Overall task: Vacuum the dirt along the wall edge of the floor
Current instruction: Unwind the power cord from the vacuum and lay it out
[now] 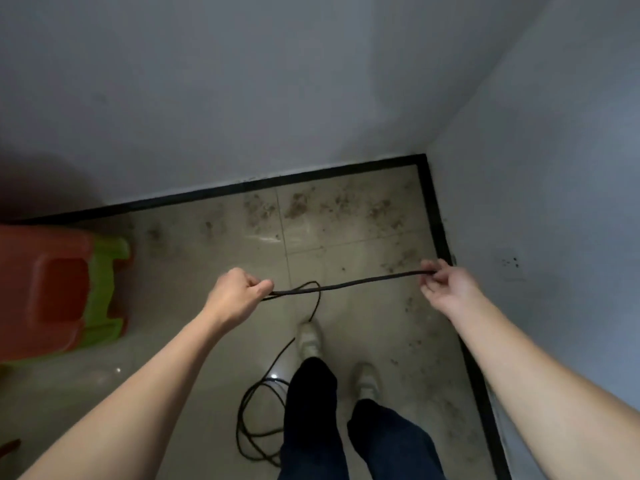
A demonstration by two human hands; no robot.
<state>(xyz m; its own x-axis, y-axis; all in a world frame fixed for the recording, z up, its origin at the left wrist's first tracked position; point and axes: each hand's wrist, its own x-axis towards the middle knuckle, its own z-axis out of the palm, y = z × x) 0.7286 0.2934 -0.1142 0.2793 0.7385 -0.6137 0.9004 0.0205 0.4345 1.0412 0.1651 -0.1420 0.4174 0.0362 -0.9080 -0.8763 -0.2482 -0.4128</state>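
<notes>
Over the floor, left hand (pixel 239 294): fingers curled into a fist, gripping a black cord (pixel 346 285) where it doubles into a small loop.
Right hand (pixel 446 285): fingertips and thumb pinch the cord's other end, close to the right wall (pixel 554 202).
Cord: drawn nearly straight between the two hands. From the left hand's loop it drops to the floor (pixel 194 341) and lies in slack coils beside the left shoe.
Shoes: two pale shoes (pixel 310 337) on the tiles below the hands, the left one ahead, with dark trouser legs above them.
Dirt (pixel 322 206): brown patches and crumbs scattered along the foot of the back wall (pixel 242 98), thickest towards the corner. Thinner specks trail down the right wall's edge past the right hand.
Edges: a black skirting (pixel 242 187) runs along both walls and meets in the corner ahead on the right.
Room: red and green plastic stools (pixel 52 289), seemingly nested, stand at the left against the back wall. The strip between them and the right skirting holds the feet and the cord coils.
</notes>
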